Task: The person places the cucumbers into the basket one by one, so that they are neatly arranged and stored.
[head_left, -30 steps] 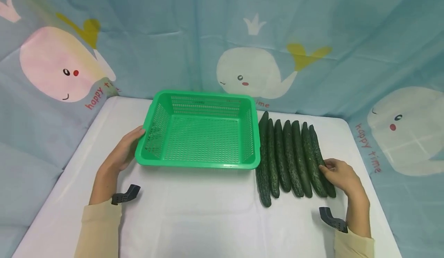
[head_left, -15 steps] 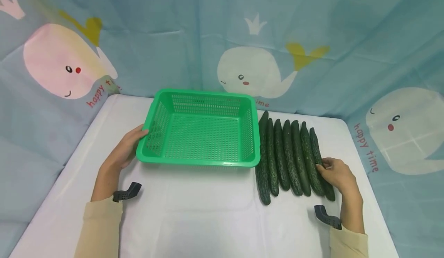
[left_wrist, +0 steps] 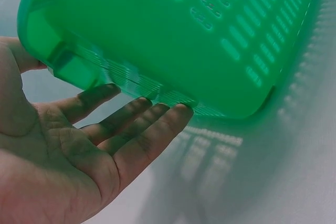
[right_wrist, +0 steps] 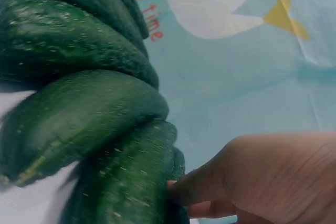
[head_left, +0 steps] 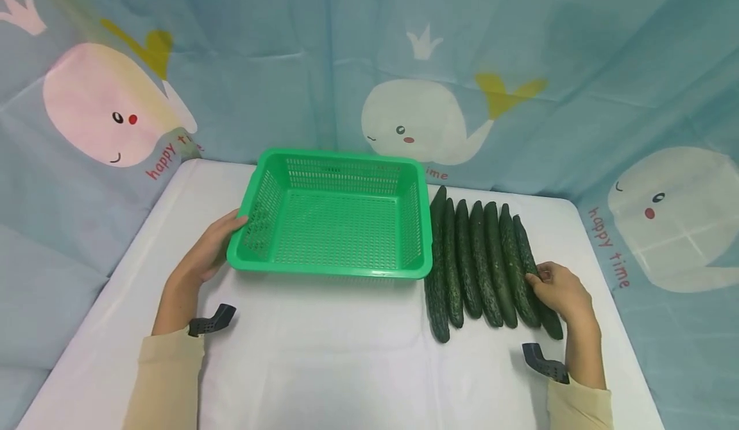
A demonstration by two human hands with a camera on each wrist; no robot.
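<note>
My left hand [head_left: 210, 247] is at the left side of a green plastic basket [head_left: 329, 272], its thumb over the rim. In the left wrist view, the fingers [left_wrist: 152, 135] of that hand reach under the rim and meet the outer wall. No contents show inside the basket. At the right, my right hand [head_left: 564, 292] pinches the rightmost cucumber [head_left: 526, 250] of a row, thumb on its near side. Its lower end sticks out past its neighbour's. The right wrist view shows the thumb [right_wrist: 202, 184] against dark green skin, the other fingers mostly hidden.
Several more cucumbers [head_left: 482, 263] lie side by side between the basket and my right hand, the leftmost touching or tucked by the basket's right wall. A white cloth [head_left: 340, 353] covers the table. Behind hangs a blue whale-print curtain [head_left: 260, 90].
The rightmost cucumber has slid a little toward me along its neighbour, with my right hand on it. My left thumb has come further over the basket's rim.
</note>
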